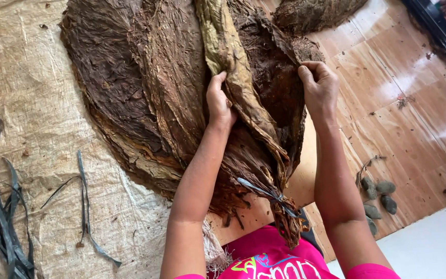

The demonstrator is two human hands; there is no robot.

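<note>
While my left hand [219,103] pinches the yellowish leaf [231,57], I note the tied leaf bundle [202,93] runs lengthwise away from me, knot nearest my body; my right hand [320,88] grips its right edge.

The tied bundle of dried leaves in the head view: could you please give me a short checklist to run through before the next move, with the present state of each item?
1. Left hand has a grip on the yellowish leaf: ok, its fingers are closed around the leaf's edge.
2. Right hand has hold of the dark brown leaves: ok, fingertips pinch their right edge.
3. Tie strip binds the stem ends: ok, it wraps the bundle near the person's lap.
4. Spread leaves lie on the sacking: ok on the left; the right edge overhangs the wooden floor.
5. Loose dark strips are away from the leaves: ok.
6. Leaves untorn: cannot tell.
</note>
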